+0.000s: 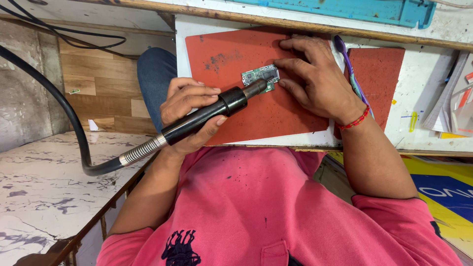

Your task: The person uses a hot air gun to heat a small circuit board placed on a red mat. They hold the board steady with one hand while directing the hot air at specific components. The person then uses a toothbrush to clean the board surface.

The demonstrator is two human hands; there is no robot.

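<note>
My left hand [189,106] is wrapped around a black hot-air handpiece [207,118]. Its metal nozzle points at a small green circuit board [258,75], and the tip is at the board's near edge. The board lies on a red mat [231,54] on the white bench. My right hand [315,79], with a red thread at the wrist, rests on the mat. Its fingertips press the board's right edge and hold it flat. A ribbed metal sleeve and a thick black hose [64,108] run from the handpiece off to the left.
A purple brush [351,74] lies by my right hand, beside a second, darker red mat [379,69]. A blue tray [354,10] sits at the far edge. Papers [453,103] and a yellow clip [413,120] lie at the right. A marbled counter [44,187] is at the left.
</note>
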